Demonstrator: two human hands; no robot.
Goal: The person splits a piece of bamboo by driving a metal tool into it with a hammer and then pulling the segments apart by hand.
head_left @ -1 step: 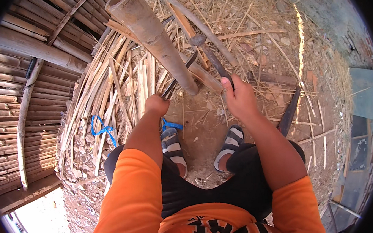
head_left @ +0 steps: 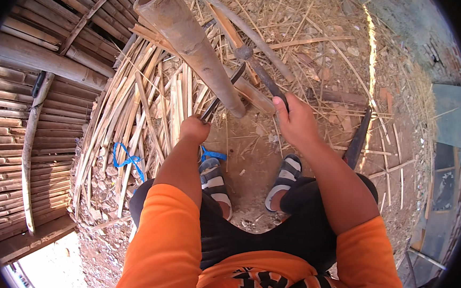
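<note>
A thick, hollow bamboo pole (head_left: 188,37) stands tilted before me, its open end towards me and its lower end near the ground. My left hand (head_left: 194,128) is closed round the handle of a dark long-bladed knife (head_left: 238,74). The blade shows on both sides of the pole; its middle is hidden, so I cannot tell whether it is in the bamboo or behind it. My right hand (head_left: 297,119) grips the shaft of a hammer (head_left: 264,74) with a rounded head. That head is just right of the pole, above the knife's tip.
Split bamboo strips (head_left: 149,91) lie heaped at the left, beside a bamboo-slat wall (head_left: 6,143). More bamboo pieces (head_left: 254,94) lie behind the pole. Blue strapping (head_left: 127,159) rests near my left knee. A dark, long tool (head_left: 359,137) lies by my right knee.
The upper end of the bamboo pole has shifted slightly to the right. The knife's tip and hammer head have barely moved.
</note>
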